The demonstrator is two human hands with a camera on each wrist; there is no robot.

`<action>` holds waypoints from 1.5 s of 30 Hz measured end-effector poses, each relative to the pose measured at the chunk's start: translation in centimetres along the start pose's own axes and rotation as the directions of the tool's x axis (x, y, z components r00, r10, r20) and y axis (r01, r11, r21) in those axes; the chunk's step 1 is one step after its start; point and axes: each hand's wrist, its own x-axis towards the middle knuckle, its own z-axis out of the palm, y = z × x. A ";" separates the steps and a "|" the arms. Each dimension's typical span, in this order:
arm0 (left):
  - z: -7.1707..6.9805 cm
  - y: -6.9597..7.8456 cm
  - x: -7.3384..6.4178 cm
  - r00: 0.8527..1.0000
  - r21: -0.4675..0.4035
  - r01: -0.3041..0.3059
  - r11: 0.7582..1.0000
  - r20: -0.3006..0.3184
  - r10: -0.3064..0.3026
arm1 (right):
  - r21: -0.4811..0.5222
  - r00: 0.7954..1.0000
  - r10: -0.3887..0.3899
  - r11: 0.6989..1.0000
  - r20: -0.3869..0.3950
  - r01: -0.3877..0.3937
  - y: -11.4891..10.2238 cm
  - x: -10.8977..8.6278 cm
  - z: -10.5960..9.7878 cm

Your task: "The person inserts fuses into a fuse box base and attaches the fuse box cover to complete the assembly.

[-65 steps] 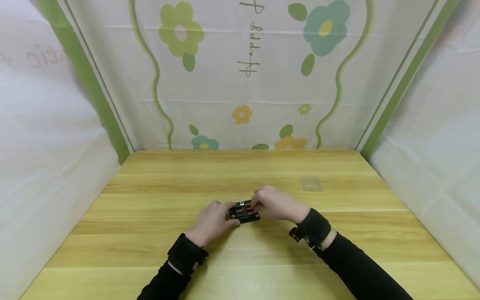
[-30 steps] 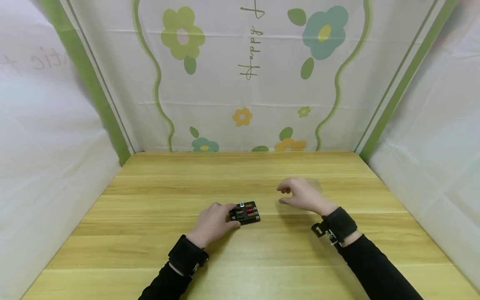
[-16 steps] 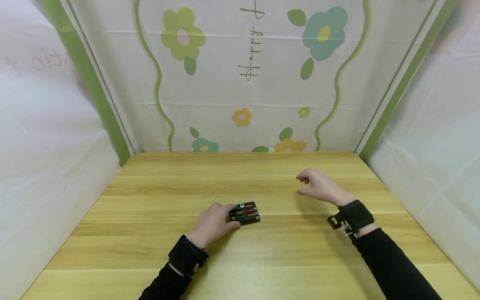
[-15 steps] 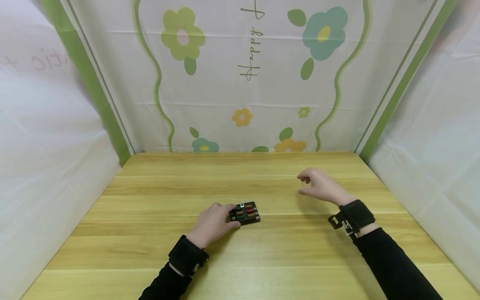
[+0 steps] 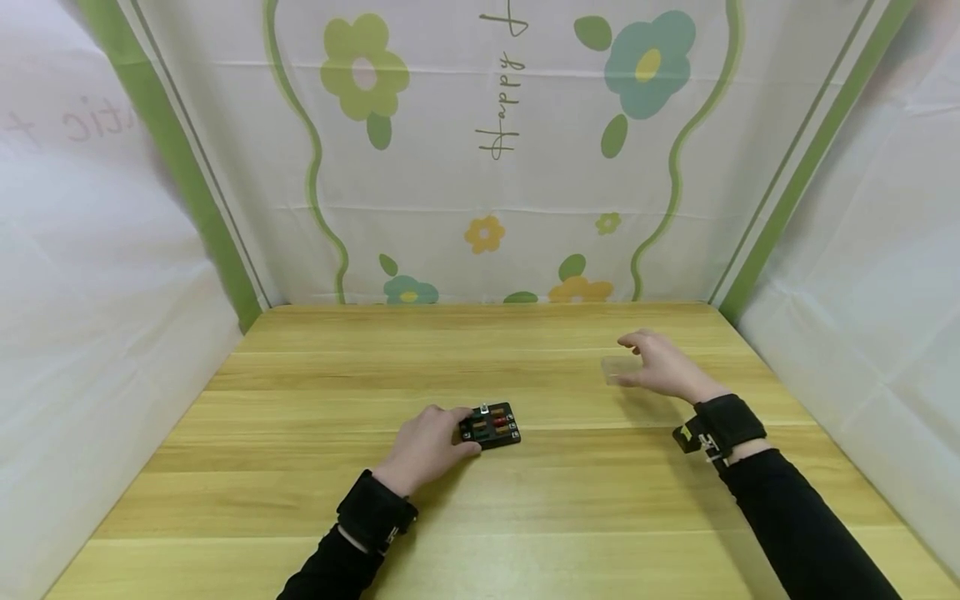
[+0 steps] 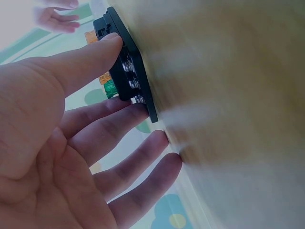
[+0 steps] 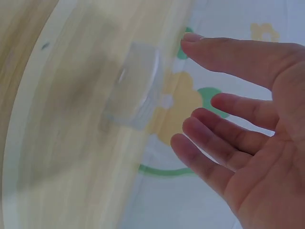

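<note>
A black fuse block (image 5: 495, 427) with orange, red and green blade fuses lies on the table in the head view. My left hand (image 5: 423, 446) holds it by its left end; in the left wrist view the thumb presses one edge and the fingertips the opposite one, beside a green fuse (image 6: 109, 89) and metal screw terminals. To the right, my right hand (image 5: 663, 367) hovers with spread, relaxed fingers and nothing in them. A clear plastic cover (image 7: 136, 86) lies on the table just beyond those fingertips in the right wrist view; the hand partly hides it in the head view.
The wood-grain table (image 5: 300, 483) runs back to a white fabric wall (image 5: 435, 167) printed with flowers. More white fabric hangs along the left and right sides. Each wrist wears a black strap with a small camera.
My right hand has left the fuse block and moved right and away to the clear cover, its fingers opening wider. My left hand and the fuse block have stayed in place.
</note>
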 end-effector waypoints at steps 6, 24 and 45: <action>0.0 -0.1 0.0 1.000 0.003 -0.009 1.000 -0.005 0.009 | -0.006 1.000 0.021 1.000 0.017 -0.021 1.8 0.2 0.1; 0.0 0.0 0.0 1.000 0.007 -0.018 1.000 -0.009 0.018 | 0.083 0.996 0.069 0.994 0.062 -0.074 4.0 0.3 1.2; 0.2 -0.1 0.0 1.000 0.011 -0.017 1.000 -0.003 0.017 | 0.079 0.989 0.108 0.990 0.098 -0.115 4.2 0.2 1.9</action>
